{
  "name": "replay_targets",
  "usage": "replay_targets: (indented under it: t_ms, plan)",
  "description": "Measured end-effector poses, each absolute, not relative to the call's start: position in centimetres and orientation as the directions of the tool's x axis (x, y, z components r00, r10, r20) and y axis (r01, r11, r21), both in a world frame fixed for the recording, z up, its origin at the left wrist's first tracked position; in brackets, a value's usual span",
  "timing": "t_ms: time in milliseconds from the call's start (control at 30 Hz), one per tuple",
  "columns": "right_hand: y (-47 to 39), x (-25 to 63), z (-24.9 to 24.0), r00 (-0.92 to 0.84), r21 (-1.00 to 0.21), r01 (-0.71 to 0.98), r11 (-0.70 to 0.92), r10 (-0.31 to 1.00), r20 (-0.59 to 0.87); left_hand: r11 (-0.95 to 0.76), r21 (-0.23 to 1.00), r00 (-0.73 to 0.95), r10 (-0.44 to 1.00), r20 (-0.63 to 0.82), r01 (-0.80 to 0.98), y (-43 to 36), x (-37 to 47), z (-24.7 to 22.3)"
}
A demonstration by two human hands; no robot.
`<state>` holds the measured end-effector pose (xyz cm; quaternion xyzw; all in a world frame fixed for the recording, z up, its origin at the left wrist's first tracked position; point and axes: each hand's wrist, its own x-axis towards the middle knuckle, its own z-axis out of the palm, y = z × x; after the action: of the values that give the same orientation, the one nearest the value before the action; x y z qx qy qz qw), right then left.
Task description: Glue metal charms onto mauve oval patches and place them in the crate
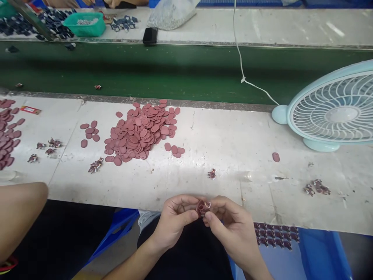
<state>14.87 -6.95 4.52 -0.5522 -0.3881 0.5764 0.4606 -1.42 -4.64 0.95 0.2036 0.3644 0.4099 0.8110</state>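
Observation:
Just over the table's near edge, my left hand (177, 219) and my right hand (229, 221) meet at a small dark-red figurine (204, 209) with whitish trim. The left fingers pinch a reddish oval piece against it, partly hidden by the fingertips. From the other side, the right thumb and fingers grip the figurine. Beyond the hands lies a similar figurine (212, 174). To the right are a clear needle-tipped bottle (259, 177), lying on its side, and a cluster of figurines (317, 187). A large heap of reddish oval discs (140, 130) spreads on the table at centre left.
A light-blue fan (335, 111) stands at right, its white cord (241, 62) hanging over the green channel (175, 74). Below the table edge, a blue bin (323, 252) holds rows of figurines (276, 235). Another person's arm (21, 214) reaches in at left.

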Motion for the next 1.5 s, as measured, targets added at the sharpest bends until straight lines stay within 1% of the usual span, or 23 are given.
replay_targets:
  t_ms: [100, 333, 533, 600, 767, 833, 1067, 1267, 1400, 1467, 1500]
  plan:
    - [-7.0, 14.9, 4.4, 0.042, -0.948, -0.123, -0.293, 0.953, -0.3, 0.579, 0.63, 0.404, 0.814, -0.417, -0.517, -4.6, -1.3, 1.0]
    - [-6.7, 15.0, 4.5, 0.023, -0.953, -0.093, -0.288, 0.956, -0.292, 0.573, 0.668, 0.371, 0.819, -0.438, -0.476, -4.4, -1.1, 1.2]
    - [-6.5, 15.7, 4.2, -0.058, -0.925, -0.146, -0.351, 0.936, -0.346, 0.566, 0.694, 0.317, 0.824, -0.469, -0.445, -4.6, -0.9, 1.3]
    - [-6.5, 16.0, 4.3, -0.07, -0.929, -0.142, -0.342, 0.94, -0.335, 0.566, 0.699, 0.325, 0.824, -0.464, -0.438, -4.6, -0.8, 1.3]
    - [-6.8, 16.6, 4.7, -0.047, -0.962, -0.063, -0.264, 0.964, -0.261, 0.561, 0.709, 0.324, 0.827, -0.46, -0.428, -4.6, -0.5, 1.6]
    - [-7.0, 16.6, 4.7, -0.043, -0.963, -0.062, -0.261, 0.965, -0.258, 0.559, 0.71, 0.321, 0.828, -0.459, -0.428, -4.7, -0.4, 1.6]
    - [-7.3, 16.0, 3.9, -0.01, -0.942, -0.16, -0.294, 0.955, -0.297, 0.555, 0.718, 0.324, 0.831, -0.453, -0.42, -5.0, -0.3, 1.7]
    - [-7.1, 15.8, 3.6, 0.001, -0.933, -0.204, -0.296, 0.953, -0.303, 0.536, 0.739, 0.304, 0.843, -0.443, -0.408, -4.9, -0.1, 1.5]
    - [-6.9, 15.7, 3.4, 0.017, -0.915, -0.248, -0.32, 0.942, -0.334, 0.511, 0.749, 0.291, 0.859, -0.422, -0.422, -5.1, 0.3, 1.1]
    - [-7.1, 15.9, 3.1, 0.054, -0.912, -0.267, -0.312, 0.94, -0.337, 0.484, 0.787, 0.296, 0.871, -0.392, -0.383, -4.6, 0.0, 1.0]
    - [-7.3, 16.3, 2.9, 0.092, -0.914, -0.279, -0.295, 0.939, -0.332, 0.452, 0.828, 0.292, 0.884, -0.365, -0.333, -4.1, -0.4, 1.0]
